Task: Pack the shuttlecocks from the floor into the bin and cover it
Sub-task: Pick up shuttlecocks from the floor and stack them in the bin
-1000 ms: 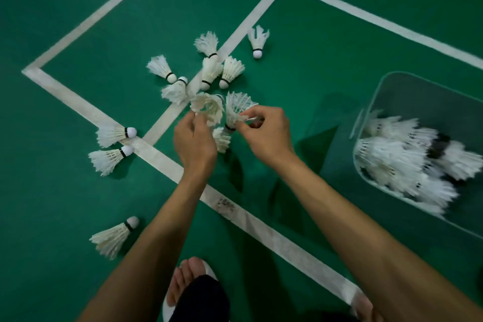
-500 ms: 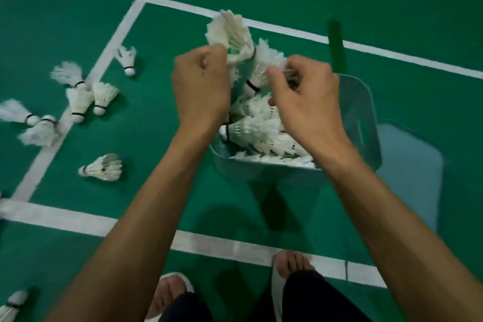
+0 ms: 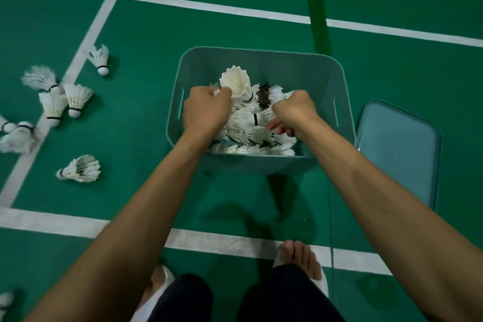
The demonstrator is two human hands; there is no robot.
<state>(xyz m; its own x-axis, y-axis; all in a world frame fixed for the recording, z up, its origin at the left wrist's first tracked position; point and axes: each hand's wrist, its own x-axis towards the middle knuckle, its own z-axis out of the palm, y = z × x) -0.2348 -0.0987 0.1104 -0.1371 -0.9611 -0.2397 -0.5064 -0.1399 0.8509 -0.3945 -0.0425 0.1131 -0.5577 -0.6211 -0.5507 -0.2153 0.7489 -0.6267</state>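
The shuttlecocks (image 3: 251, 123) lie heaped in the bin (image 3: 261, 60). Both hands were above its rim half a second ago and are now down in the heap, so this batch is nearly delivered. The left hand (image 3: 205, 112) pinches shuttlecocks in curled fingers (image 3: 222, 94). The right hand (image 3: 294, 110) is clenched among feathers, its hold unclear. More wait on the floor (image 3: 156, 21) to the left, and the lid (image 3: 400, 144) lies to the right.
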